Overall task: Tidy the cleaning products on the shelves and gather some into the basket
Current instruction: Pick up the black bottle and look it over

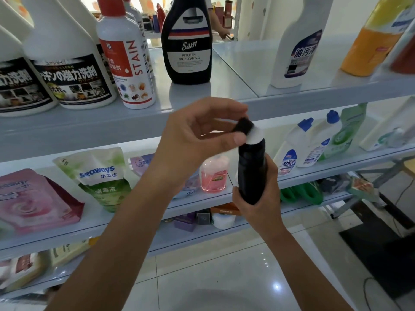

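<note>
1. While our right hand (pixel 258 207) wraps its fingers fully round the lower body of the black bottle (pixel 252 167), we hold that bottle upright in the air in front of the shelves, resting on none of them.
2. Our left hand (pixel 197 131) pinches the bottle's black cap (pixel 243 125) between thumb and curled fingertips. The cap sits on a white neck (pixel 254 135). We cannot tell whether it is tight.
3. Contents: the black bottle is opaque, so we cannot tell its fill level. Only the clear bottle (pixel 213 176) on the middle shelf (pixel 125 212) shows its contents, a pink liquid.
4. Top shelf (pixel 235 70) count, left to right:
 - two white jugs (pixel 74 70) with black labels
 - one red-capped "STAIN" bottle (pixel 128 63), with a second just behind it
 - one black "Sam" bottle (pixel 187 41)
 - one white bottle with a blue label (pixel 298 46)
 - one orange-yellow bottle (pixel 372 41)
5. Middle shelf count:
 - one pink pouch (pixel 33 198)
 - one green "seaways" pouch (pixel 101 176)
 - one purple pouch (pixel 141 163), partly hidden behind our left arm
 - the one clear bottle
 - two white blue-capped bottles (pixel 292 151) side by side
 - one green pouch (pixel 345 131) just right of them
6. Lower shelves hold small boxes and a white tub (pixel 223 221), too hidden to count.
</note>
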The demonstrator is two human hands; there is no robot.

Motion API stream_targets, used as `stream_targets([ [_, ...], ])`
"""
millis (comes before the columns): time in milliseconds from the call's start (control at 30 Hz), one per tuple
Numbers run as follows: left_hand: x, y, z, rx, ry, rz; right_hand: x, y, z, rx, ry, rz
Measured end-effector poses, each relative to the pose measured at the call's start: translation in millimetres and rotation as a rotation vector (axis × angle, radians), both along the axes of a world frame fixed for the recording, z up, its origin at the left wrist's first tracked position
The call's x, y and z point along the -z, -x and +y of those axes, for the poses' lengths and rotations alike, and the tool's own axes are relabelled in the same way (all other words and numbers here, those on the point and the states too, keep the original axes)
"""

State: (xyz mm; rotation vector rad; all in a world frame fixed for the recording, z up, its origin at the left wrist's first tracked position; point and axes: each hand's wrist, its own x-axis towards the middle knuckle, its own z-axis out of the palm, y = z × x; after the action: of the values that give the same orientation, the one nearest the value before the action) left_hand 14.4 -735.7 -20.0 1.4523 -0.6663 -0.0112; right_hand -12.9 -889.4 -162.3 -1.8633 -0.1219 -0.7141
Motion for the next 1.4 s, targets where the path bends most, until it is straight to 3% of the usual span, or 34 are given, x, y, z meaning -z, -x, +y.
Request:
stream_targets([
  [100, -1, 6, -2, -0.069, -0.068, -0.089, 1, -1, 0, 0.026, 0.012, 0.01],
  [267, 4, 7, -3, -0.346, -0.352, -0.485, 0, 0, 0, 0.087, 0.103, -0.007],
  [333, 6, 8, -6, -0.404, -0.346, -0.521, -3, 1, -2, 0.102, 0.118, 0.0],
  [500, 6, 1, -4, -0.225, -0.219, -0.487, -20, 4, -14, -0.09, 0.106, 0.145],
  [700, -4, -10, -3, 0.04, -0.217, -0.497, -46, 4, -15, -0.279, 0.052, 0.318],
  [833, -11, -10, -13, -0.045, -0.06, -0.414, -53, 5, -13, -0.301, 0.035, 0.307],
  [933, -14, -12, -11, 0.02, -0.099, -0.465, -56, 1, -11, -0.32, -0.011, 0.34],
  [1000, -19, -12, -10, 0.08, -0.09, -0.4, -58, 0, -11, -0.338, -0.02, 0.375],
  [1133, -26, -10, -16, -0.091, -0.04, -0.39, -61, 2, -17, -0.38, 0.039, 0.392],
  [1300, -35, -17, -7, 0.179, -0.009, -0.324, -68, -1, -21, -0.463, -0.011, 0.476],
  [1400, -43, -23, -7, 0.125, -0.067, -0.344, -76, -2, -23, -0.568, -0.087, 0.493],
])
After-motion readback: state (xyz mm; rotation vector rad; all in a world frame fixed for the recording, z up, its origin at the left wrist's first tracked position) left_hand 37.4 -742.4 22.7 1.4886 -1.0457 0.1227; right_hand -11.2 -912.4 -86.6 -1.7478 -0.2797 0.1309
